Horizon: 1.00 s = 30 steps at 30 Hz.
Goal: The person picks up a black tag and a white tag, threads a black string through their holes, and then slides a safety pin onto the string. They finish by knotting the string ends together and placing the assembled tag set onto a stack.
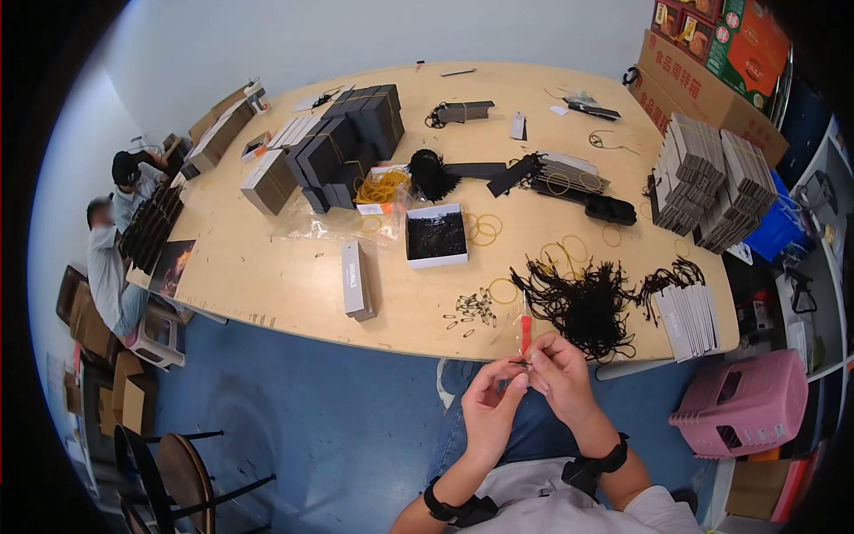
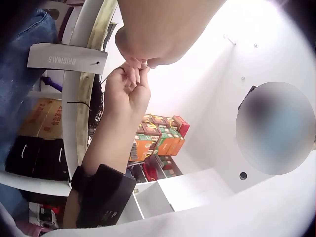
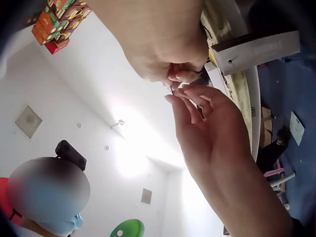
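black thin cord [image 1: 520, 362] is pinched between fingertips of left hand [image 1: 491, 411] and right hand [image 1: 560, 369], just off the pale wooden table [image 1: 267, 276]; strung grey card tags [image 1: 689, 319] lie stacked; a tangle of loose black cords [image 1: 583, 303] seemingly remains

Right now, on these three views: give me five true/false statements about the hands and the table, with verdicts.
1. The left hand and right hand meet at the near edge of the table, fingers pinching a small item. True.
2. The pile of black strings lies at the table's far end. False: it lies by the near edge, just beyond the right hand.
3. The white box holds dark contents. True.
4. The pink stool stands on the table. False: it stands on the floor, to the person's right.
5. Yellow rubber bands lie on the table. True.
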Each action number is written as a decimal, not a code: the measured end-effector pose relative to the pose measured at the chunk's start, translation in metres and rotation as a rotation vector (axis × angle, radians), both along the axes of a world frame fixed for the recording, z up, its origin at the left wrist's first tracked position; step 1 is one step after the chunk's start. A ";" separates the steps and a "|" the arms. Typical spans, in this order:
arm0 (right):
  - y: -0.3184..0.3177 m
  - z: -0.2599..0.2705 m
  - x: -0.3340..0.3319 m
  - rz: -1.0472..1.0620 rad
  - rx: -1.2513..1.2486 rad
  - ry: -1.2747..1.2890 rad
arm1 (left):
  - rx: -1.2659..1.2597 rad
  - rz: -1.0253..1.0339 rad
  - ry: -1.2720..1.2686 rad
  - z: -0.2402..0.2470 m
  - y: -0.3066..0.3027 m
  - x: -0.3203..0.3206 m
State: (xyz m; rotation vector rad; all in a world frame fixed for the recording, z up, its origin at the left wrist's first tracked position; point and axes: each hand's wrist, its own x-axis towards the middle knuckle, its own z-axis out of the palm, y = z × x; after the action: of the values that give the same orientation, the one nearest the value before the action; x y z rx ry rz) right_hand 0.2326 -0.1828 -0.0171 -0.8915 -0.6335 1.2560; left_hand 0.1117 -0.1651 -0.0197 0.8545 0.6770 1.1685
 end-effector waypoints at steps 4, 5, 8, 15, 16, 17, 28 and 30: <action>-0.005 -0.003 -0.004 0.029 -0.022 0.021 | 0.038 0.043 0.032 -0.006 -0.005 0.000; -0.006 -0.004 -0.006 0.040 -0.010 0.058 | 0.048 0.037 0.040 -0.010 -0.003 0.000; -0.005 0.000 -0.005 0.034 0.008 0.008 | 0.052 0.089 0.058 -0.013 0.002 0.004; -0.016 0.022 0.080 0.109 0.020 -0.373 | 0.119 0.366 0.126 0.008 0.047 -0.013; -0.022 0.021 0.095 0.131 0.072 -0.378 | 0.119 0.367 0.121 0.008 0.051 -0.019; -0.026 0.019 0.105 0.132 0.073 -0.382 | 0.135 0.403 0.125 0.007 0.055 -0.023; -0.021 0.065 0.033 0.005 0.052 -0.944 | 0.151 -0.067 0.163 0.009 -0.007 -0.042; -0.018 0.064 0.020 -0.029 0.076 -0.993 | 0.065 -0.164 0.042 0.007 -0.017 -0.042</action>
State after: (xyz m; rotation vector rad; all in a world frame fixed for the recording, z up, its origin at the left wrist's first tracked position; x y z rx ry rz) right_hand 0.2527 -0.2004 0.0467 -1.4465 -1.4214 0.6879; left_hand 0.0697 -0.1819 -0.0127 0.9730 0.5938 1.0316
